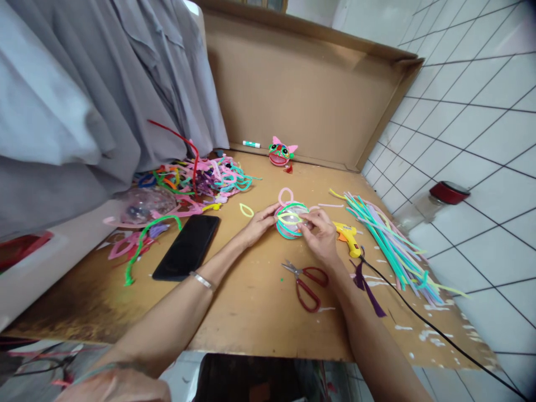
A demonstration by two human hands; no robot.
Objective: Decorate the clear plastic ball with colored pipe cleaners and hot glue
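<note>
A clear plastic ball [290,220] wrapped in green, yellow and pink pipe cleaners rests on the cardboard work surface [251,296]. My left hand [258,224] holds its left side, and my right hand [320,237] grips its right side with fingers pressing a pipe cleaner onto it. A pink loop [285,195] sticks up behind the ball. A yellow loop [246,210] lies just to the left of my left hand.
Red scissors [306,282] and a yellow glue gun [348,237] with a black cord lie near my right hand. A black phone [187,246], a pipe cleaner heap [201,178], straight pipe cleaners [389,240], a finished cat-face ball [280,152], a red-lidded jar [435,202].
</note>
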